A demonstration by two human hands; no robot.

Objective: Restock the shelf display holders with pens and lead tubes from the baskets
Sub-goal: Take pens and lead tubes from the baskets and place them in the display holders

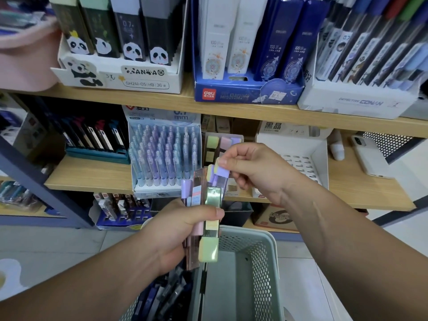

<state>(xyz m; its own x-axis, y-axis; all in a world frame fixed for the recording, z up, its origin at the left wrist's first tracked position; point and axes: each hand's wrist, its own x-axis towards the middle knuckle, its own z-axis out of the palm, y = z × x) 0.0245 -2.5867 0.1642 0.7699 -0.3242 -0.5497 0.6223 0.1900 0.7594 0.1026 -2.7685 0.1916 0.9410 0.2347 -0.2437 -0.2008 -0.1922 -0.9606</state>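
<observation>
My left hand (pixel 178 230) grips a bunch of pastel lead tubes (pixel 209 218) with green, pink and purple caps, held upright above the baskets. My right hand (pixel 252 167) pinches the purple cap of one lead tube (pixel 221 176) at the top of that bunch. Right behind the hands, on the middle shelf, a brown display holder (pixel 216 144) holds a few tubes with green, pink and purple caps. Below, a pale green mesh basket (pixel 261 258) stands at the bottom centre, and a second basket to its left holds dark lead tubes (pixel 162 297).
A holder of pastel pens (pixel 164 156) stands left of the brown holder, and a white holder (pixel 298 158) with vacant slots stands to the right. A white phone (pixel 368 156) lies on the shelf's right end. Panda, blue and white boxes fill the upper shelf (pixel 185 100).
</observation>
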